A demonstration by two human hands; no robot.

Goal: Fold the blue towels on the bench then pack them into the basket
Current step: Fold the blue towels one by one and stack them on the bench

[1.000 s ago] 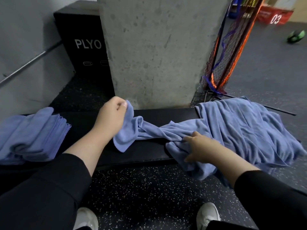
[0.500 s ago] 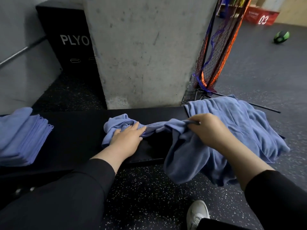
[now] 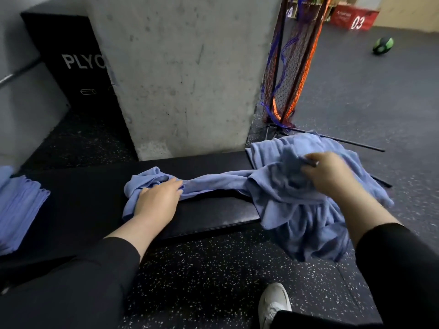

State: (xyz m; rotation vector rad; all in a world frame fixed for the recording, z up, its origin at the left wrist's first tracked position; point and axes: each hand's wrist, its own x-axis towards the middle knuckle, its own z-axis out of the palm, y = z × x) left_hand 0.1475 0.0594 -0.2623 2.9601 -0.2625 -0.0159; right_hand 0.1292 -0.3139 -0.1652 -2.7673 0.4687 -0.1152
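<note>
A blue towel [image 3: 213, 184], soft terry gone ropey where it is twisted, stretches across the middle of the frame along the black padded surface [image 3: 95, 193]. Its left end lies bunched under the left hand [image 3: 158, 201], which rests palm down with the fingers straight and pressing the cloth flat against the surface. Toward the centre right the right hand [image 3: 329, 176] is lifted a little, its fingers curled round a crumpled wad of the same cloth. Beneath and behind that hand sits the loose heap of blue towels [image 3: 306, 224], rumpled, spilling off the right end of the surface and hanging down toward the speckled rubber floor [image 3: 202, 281].

At the left edge of the frame a stack of folded towels [image 3: 19, 210] shows neat layered edges. Between it and the left hand the surface is smooth and dark, with a rounded front lip. Just behind the surface stands a rough concrete pillar [image 3: 185, 74]. In the upper left is a black box marked PLYO [image 3: 78, 65]; in the upper right an orange and blue net frame [image 3: 292, 67], with grey floor beyond it and a green ball [image 3: 383, 45] well apart.
</note>
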